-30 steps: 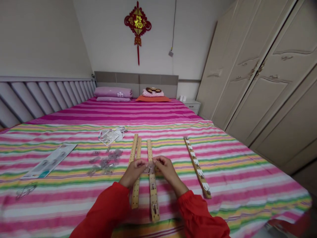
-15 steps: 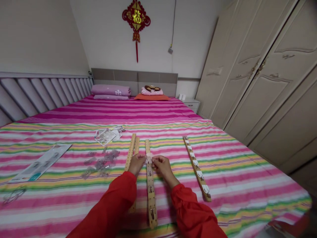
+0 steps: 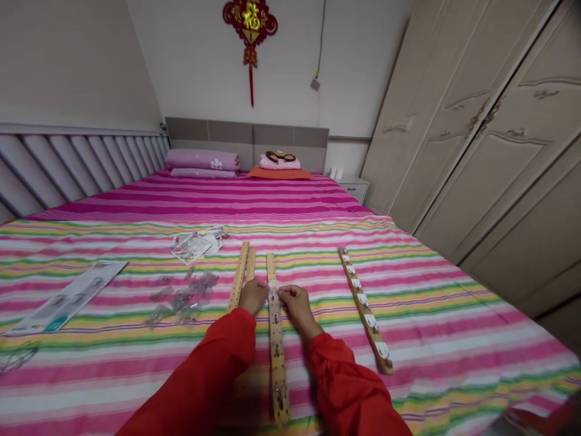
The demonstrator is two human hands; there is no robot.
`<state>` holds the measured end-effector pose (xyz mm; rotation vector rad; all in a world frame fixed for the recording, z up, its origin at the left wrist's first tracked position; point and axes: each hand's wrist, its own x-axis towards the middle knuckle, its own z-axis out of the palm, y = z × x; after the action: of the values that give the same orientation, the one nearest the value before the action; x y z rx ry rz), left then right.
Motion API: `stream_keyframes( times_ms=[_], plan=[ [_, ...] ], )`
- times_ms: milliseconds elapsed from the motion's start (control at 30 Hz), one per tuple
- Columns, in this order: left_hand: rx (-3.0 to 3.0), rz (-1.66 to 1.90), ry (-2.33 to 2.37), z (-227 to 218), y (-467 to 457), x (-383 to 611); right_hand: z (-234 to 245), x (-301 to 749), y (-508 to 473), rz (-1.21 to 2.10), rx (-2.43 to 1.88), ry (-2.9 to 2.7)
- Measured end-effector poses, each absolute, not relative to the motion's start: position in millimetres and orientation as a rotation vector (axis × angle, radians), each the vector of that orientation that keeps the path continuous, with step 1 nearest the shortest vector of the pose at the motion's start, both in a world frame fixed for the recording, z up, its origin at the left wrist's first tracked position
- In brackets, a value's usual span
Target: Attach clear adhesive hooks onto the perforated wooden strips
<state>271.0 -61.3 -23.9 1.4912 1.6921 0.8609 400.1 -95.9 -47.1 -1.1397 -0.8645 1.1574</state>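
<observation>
A wooden strip (image 3: pixel 276 333) with metal hooks on clear backings lies lengthwise before me. On its upper part sits a clear adhesive hook (image 3: pixel 273 287), its transparent plate across the wood. My left hand (image 3: pixel 254 297) pinches the plate's left edge, fingers closed. At the right edge, the closed thumb and fingers of my right hand (image 3: pixel 296 303) pinch the same hook. Just left of the strip lie a perforated wooden strip (image 3: pixel 238 275) and another narrow wooden strip (image 3: pixel 251 264), both partly covered by my left arm.
Loose clear hooks (image 3: pixel 186 297) are heaped on the striped sheet (image 3: pixel 431 321) to the left. Behind them is opened packaging (image 3: pixel 193 245); farther left, a long flat package (image 3: pixel 72 297) and a wire bundle (image 3: pixel 18 357). On the right rests a strip with white hooks (image 3: pixel 363 303).
My view has shifted slightly. Both hands stay at the same spot on the strip, and the clear hook's plate now looks flatter against the wood.
</observation>
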Motion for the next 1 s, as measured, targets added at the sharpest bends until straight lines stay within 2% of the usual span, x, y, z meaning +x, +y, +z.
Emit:
stream_keyframes(
  times_ms=[433,767,1000],
  plan=[
    [1.576,0.731,1.825,-28,-56,272,-58,398,-90,1.121,-1.147,-0.879],
    [1.629,0.802,1.782,-30,-61,272,-61,398,-90,1.115,-1.159,-0.905],
    [1.946,0.808,1.641,-18,-77,272,-64,399,-90,1.112,-1.169,-0.908]
  ],
)
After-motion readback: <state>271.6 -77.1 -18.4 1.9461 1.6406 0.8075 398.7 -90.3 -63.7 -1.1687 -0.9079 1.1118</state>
